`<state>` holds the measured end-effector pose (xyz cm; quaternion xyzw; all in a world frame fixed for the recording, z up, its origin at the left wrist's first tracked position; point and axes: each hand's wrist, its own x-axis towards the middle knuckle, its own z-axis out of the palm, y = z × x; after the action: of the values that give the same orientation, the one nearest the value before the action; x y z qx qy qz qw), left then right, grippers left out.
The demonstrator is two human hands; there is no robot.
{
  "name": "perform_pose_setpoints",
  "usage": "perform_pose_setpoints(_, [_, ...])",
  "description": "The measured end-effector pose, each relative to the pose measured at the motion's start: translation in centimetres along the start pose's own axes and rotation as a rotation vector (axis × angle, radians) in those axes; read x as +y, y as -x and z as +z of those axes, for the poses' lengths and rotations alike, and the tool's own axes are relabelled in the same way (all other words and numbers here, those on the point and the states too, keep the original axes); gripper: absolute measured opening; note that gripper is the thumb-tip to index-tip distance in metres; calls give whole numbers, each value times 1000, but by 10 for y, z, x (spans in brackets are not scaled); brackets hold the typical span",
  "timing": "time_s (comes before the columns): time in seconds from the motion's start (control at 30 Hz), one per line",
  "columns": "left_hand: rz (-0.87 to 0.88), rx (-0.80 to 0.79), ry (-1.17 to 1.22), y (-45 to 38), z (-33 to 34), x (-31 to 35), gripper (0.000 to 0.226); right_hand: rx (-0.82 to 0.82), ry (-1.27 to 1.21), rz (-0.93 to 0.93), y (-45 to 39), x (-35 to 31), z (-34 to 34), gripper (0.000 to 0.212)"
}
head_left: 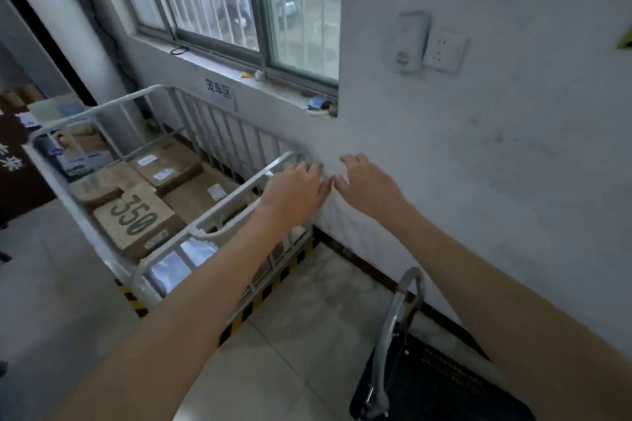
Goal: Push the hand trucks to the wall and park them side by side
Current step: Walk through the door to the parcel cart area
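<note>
Black platform hand truck (444, 383) seen low right, deck near wall (513, 154), chrome handle (400, 311) upright. White cage cart (164, 215), loaded with boxes, parked along wall under window (239, 3). Left hand (297, 190) and right hand (371, 183) extended, fingers spread, nothing gripped; left hand close to cart rail, contact not determinable. Tiled floor (301, 318), striped tape marking bay.

The cage cart (164, 161) has white metal bars and holds brown cardboard boxes (143, 219), one printed "350" in dark grey. Yellow-and-black striped tape (260, 297) marks the pale tiled floor (301, 328). The hand truck (441, 383) has a black deck and silver handle. The wall (496, 154) is white.
</note>
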<state>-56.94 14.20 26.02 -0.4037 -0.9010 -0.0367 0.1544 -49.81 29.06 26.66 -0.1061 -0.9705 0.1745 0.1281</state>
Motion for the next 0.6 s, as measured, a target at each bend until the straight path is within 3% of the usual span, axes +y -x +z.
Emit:
perform_pose_setpoints(0.33, [449,98,148,-171,67,94,58,205,102,471,-25,132,-40,44])
perform_pose_setpoints(0.6, [910,160,333,-226,68,200,62,374,188,956,37,163,-86,47])
